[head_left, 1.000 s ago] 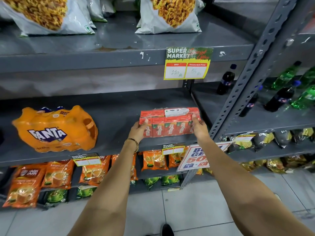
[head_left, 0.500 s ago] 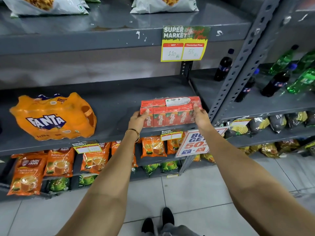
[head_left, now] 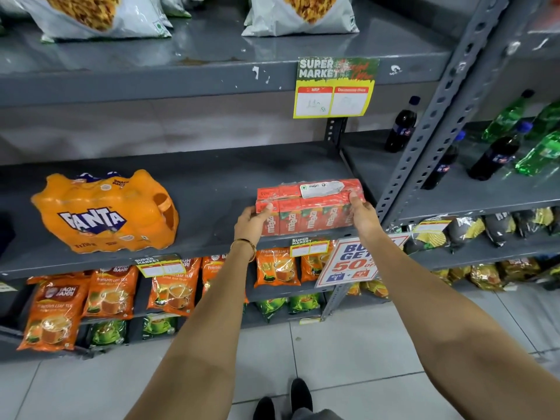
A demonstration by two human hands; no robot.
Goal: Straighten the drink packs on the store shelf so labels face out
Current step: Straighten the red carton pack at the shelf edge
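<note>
Your left hand [head_left: 253, 224] and right hand [head_left: 363, 215] clamp red pack [head_left: 309, 207] at shelf [head_left: 212, 189] front edge, labels out; Fanta pack [head_left: 104, 212] left untouched.

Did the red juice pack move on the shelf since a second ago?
No. The red juice pack sits at the shelf's front edge above the same small price tag, right end near the slotted post, as before; only the camera shifted.

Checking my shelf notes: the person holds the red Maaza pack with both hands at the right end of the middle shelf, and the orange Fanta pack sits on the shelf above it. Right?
Not quite. The head view shows the Fanta pack on the same middle shelf, off to the left, not above. The rest holds: the left hand and right hand hold the red Maaza pack at the right end.
</note>
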